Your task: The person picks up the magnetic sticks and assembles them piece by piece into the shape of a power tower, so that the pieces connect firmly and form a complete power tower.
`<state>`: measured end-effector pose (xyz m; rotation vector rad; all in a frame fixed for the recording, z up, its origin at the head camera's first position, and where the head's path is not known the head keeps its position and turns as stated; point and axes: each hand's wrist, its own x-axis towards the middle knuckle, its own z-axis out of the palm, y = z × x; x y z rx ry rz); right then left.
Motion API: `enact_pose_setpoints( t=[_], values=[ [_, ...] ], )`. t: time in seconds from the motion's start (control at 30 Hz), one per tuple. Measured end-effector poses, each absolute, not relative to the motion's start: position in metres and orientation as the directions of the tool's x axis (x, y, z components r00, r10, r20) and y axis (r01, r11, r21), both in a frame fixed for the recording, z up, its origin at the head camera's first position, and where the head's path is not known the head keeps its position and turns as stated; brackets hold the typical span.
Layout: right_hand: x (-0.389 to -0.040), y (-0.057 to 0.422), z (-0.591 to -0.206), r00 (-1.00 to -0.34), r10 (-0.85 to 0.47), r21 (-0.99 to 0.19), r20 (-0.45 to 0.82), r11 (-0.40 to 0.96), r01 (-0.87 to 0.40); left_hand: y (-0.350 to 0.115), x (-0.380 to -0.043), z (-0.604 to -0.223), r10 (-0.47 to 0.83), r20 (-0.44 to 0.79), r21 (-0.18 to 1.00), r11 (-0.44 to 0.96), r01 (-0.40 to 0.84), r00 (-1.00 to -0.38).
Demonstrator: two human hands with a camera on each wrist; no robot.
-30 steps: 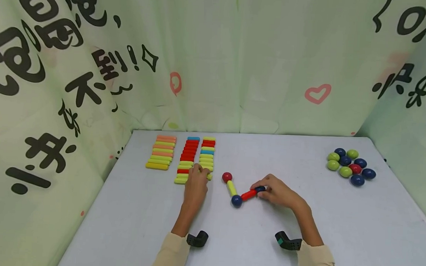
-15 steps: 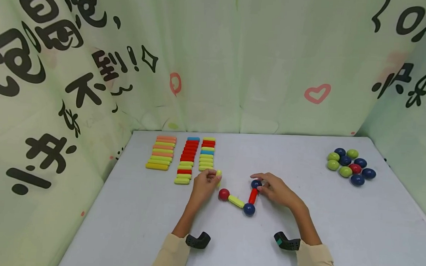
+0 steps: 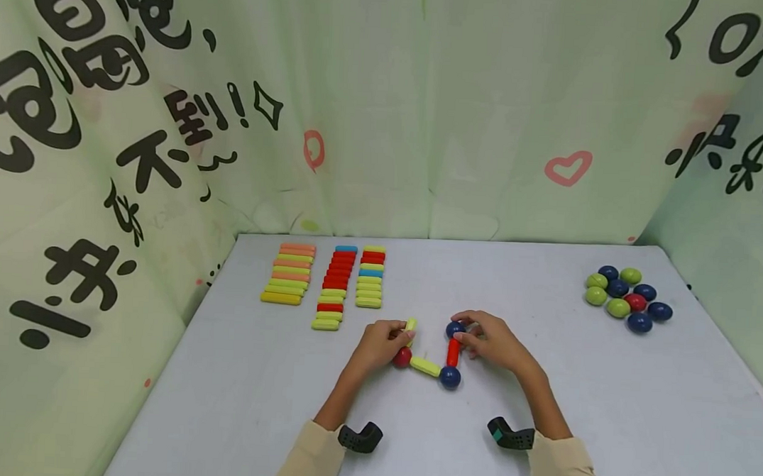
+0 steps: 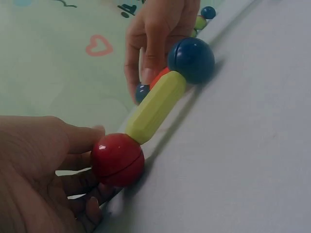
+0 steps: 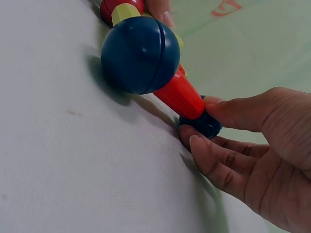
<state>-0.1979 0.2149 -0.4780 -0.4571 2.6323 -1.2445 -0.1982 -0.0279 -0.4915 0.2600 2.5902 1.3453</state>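
Observation:
My left hand [image 3: 379, 346] pinches a yellow-green rod [image 3: 411, 326] whose lower end is at the red ball [image 4: 118, 159]; whether they touch is hidden by the fingers. From the red ball a second yellow-green rod [image 3: 425, 367] runs to a blue ball [image 3: 450, 377]. A red rod [image 5: 181, 94] links that ball to a farther blue ball [image 3: 455, 331], which my right hand [image 3: 495, 344] holds between thumb and fingers. Together the joined pieces form a U with its mouth toward the back of the table.
Three columns of coloured rods [image 3: 335, 282] lie at the back left of the white table [image 3: 545, 288]. A cluster of blue, green and red balls [image 3: 619, 288] sits at the back right. A printed curtain [image 3: 488, 129] surrounds the table's back and sides.
My left hand took a yellow-green rod from the nearest column and brought it right to the red ball. The joined pieces turned, the red rod swinging to point away from me.

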Motion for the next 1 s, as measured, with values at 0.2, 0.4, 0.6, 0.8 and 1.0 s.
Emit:
enact_pose_setpoints(
  t=[0.2, 0.4, 0.6, 0.8, 1.0],
  values=[
    [-0.199, 0.211, -0.482, -0.938, -0.345, -0.783, -0.021, 0.590, -0.199, -0.019, -0.193, -0.492, 0.264, -0.103, 0.801, 0.593, 0.077, -0.959],
    [-0.199, 0.204, -0.483, -0.920, -0.391, -0.781, 0.015, 0.570, -0.255, -0.014, -0.191, -0.493, 0.261, -0.083, 0.807, 0.583, 0.089, -0.962],
    [-0.197, 0.201, -0.483, -0.921, -0.389, -0.781, 0.020, 0.569, -0.258, -0.012, -0.188, -0.493, 0.247, -0.078, 0.795, 0.600, 0.089, -0.966],
    [-0.197, 0.201, -0.483, -0.921, -0.389, -0.778, 0.027, 0.570, -0.264, -0.012, -0.187, -0.491, 0.267, -0.099, 0.783, 0.616, 0.091, -0.958],
    [-0.198, 0.201, -0.484, -0.919, -0.395, -0.778, 0.010, 0.574, -0.255, -0.011, -0.189, -0.491, 0.292, -0.109, 0.785, 0.612, 0.098, -0.950]
  ],
)
